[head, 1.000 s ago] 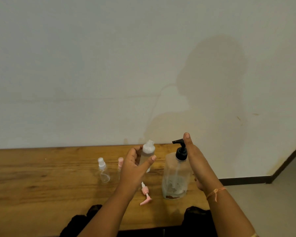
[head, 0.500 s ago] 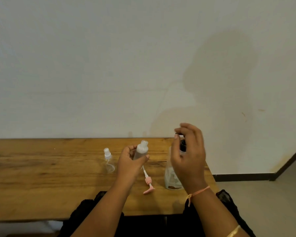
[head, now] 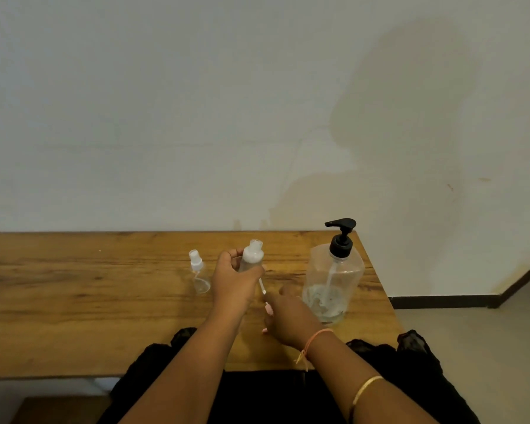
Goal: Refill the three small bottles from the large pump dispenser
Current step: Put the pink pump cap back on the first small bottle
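Right hand (head: 289, 321) reached pump (head: 269, 309) | left hand (head: 233, 281) holds bottle (head: 252, 257) | dispenser (head: 334, 280) near edge (head: 376, 280)

Right hand (head: 291, 319) covers most of the pink pump cap (head: 269, 308); its grip unclear.

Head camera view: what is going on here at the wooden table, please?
A person's left hand holds a small uncapped translucent bottle over the wooden table. The right hand lies over a pink pump cap on the table; its grip is hidden. The large clear dispenser with black pump stands untouched beside.
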Demonstrator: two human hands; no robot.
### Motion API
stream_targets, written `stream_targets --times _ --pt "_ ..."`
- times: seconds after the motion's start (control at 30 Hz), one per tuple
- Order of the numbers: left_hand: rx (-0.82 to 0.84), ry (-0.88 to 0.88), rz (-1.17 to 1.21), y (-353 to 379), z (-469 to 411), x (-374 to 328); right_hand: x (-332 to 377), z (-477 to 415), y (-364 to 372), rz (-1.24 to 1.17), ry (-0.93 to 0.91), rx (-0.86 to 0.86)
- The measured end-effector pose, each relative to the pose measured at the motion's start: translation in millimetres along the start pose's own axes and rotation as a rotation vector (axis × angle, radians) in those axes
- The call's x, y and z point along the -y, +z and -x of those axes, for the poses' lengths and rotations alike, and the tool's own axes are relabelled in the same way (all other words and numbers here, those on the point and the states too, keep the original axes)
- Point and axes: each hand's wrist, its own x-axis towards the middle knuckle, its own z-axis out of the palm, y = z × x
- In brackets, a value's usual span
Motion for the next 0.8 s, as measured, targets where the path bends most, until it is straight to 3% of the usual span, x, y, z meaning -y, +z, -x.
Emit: stream_targets --times 0.13,0.27,0.5,0.67,0.8 --pt "0.030 0.012 0.013 -0.1 -1.0 0.1 2.9 -11.5 20.9 0.135 0.022 0.067" --pt "0.056 0.036 0.044 0.0 1.1 -0.7 5.6 -13.6 29.7 0.205 0.030 -0.041" --pt "0.039 0.111 0.057 -1.2 -0.1 -3.4 24.0 7.7 -13.5 -0.123 -0.037 -0.342" --pt "-0.037 0.272 0.098 -2.4 3.1 -10.0 32.3 46.3 -59.9 -0.384 -0.065 -0.524" --pt "-0.098 0.399 0.100 -3.7 7.2 -13.9 37.3 69.8 -86.9 -0.425 -0.132 -0.587"
